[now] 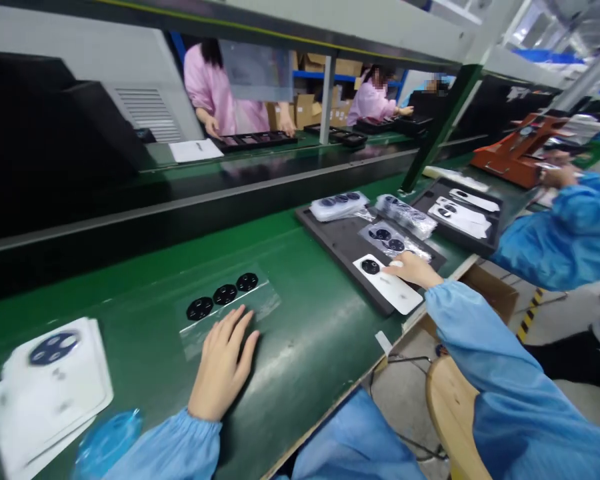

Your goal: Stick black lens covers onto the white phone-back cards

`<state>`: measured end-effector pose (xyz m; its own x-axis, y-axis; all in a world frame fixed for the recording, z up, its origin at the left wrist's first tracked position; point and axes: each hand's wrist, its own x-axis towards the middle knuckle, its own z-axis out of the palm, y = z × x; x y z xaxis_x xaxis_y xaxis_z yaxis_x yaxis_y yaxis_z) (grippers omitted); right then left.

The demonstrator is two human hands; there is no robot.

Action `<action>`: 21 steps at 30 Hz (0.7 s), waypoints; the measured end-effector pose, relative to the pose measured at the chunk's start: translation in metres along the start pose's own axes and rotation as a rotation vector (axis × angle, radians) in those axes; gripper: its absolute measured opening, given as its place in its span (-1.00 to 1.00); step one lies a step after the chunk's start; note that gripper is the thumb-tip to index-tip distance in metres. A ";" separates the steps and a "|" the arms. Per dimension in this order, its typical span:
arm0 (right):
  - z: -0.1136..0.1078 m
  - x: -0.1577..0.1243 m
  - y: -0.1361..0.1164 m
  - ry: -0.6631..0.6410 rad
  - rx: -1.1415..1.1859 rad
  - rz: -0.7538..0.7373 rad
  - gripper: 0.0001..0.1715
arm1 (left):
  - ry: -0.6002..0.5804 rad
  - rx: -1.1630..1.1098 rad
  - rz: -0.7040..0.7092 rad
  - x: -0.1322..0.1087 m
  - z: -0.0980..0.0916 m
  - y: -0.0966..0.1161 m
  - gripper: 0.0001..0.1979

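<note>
Head view: worktop (310, 347) w/ L hand (224, 367) palm down, approx. midway along, out from the near edge. Fingers nearly straight, slightly apart, thumb out; nothing gripped. Fingertips look to rest on the near flap of a clear bag (267, 303) w/ 3 black discs (225, 294) in a row, just beyond the fingers.

R hand (414, 269) is at the foam tray (333, 241), toward the worktop's R end. Fingers partly curled, index tip on the white panel (397, 292) just beside its black camera ring (371, 267); can't tell if thumb & fingers pinch it or only touch. Panel lies along the tray's near end, lower end by the near corner. Behind it, same tray: a loose bag w/ discs (393, 244), & 2 bagged stacks at the far edge, L stack (339, 208) & R stack (405, 217).

Panel stack (55, 390) sits at the worktop's L end, blue roll (109, 440) just beside it on the near side. 2nd tray (457, 238) w/ more panels stands beyond the foam tray's R edge; co-worker's sleeve (555, 233) next to it.

Step, prob.: handling the panel at the tray. Next move calls for a sure hold on the panel's edges, fingers off the ring, L hand steady so the bag doesn't slide.
</note>
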<state>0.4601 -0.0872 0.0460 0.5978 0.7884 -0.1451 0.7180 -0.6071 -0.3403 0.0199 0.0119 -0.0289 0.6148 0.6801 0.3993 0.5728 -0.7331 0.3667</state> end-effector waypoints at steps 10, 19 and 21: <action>0.046 -0.030 -0.123 -0.047 0.203 -0.583 -0.61 | 0.276 0.294 -0.724 0.001 -0.082 -0.055 -0.71; 0.123 -0.040 -0.229 -0.319 0.422 -0.909 -0.67 | 0.285 0.316 -1.233 -0.031 -0.118 -0.121 -0.65; 0.133 -0.033 -0.226 -0.315 0.439 -0.896 -0.67 | 0.304 0.285 -1.254 -0.033 -0.119 -0.128 -0.65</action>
<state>0.2308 0.0375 0.0043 -0.2548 0.9604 0.1132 0.6224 0.2524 -0.7409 -0.1378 0.0831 0.0108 -0.5362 0.8374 0.1059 0.7770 0.4407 0.4495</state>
